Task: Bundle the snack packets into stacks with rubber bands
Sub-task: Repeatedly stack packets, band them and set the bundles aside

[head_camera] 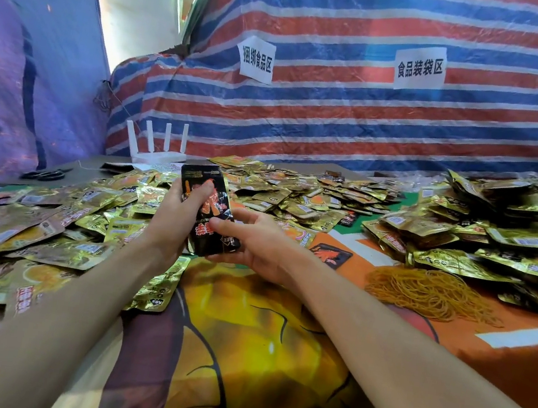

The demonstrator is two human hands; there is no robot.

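A stack of black snack packets (214, 227) with red print is held upright above the table's middle. My left hand (172, 216) grips its left edge, thumb across the front. My right hand (255, 243) holds its lower right side, thumb on the front and fingers underneath. Loose gold packets (50, 228) lie heaped at the left, and more gold packets (300, 191) spread behind the stack. A tangle of yellow rubber bands (428, 292) sits on the cloth to the right of my right hand.
Bundled gold packets (498, 236) pile up at the far right. A white router (157, 150) with antennas stands at the back left, scissors (45, 174) beside it. The table has an orange printed cloth (258, 340). A striped tarp (376, 122) with paper signs forms the back wall.
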